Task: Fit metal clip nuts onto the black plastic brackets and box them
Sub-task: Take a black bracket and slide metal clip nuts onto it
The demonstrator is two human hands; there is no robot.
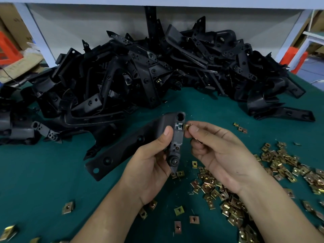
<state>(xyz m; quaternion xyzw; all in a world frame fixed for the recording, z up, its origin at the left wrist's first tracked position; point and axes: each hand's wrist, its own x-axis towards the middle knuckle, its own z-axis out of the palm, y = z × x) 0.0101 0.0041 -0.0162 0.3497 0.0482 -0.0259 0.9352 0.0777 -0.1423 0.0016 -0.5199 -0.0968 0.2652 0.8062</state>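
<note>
Your left hand [150,165] grips the stiff, light bracket [133,146] near its slot. Your right hand [215,148] pinches a small, slippery-looking clip nut [187,126]; hold its edges.

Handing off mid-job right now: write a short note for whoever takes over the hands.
Left hand: grips one black bracket above the green mat.
Right hand: pinches a clip nut at the bracket's upper slot; it does not look seated.
Supplies: bracket pile at the back, loose clip nuts on the mat to the right.
Done: cannot tell; no box of finished brackets is identifiable.
Left: push this nut on, box the bracket, then work through the pile.
</note>
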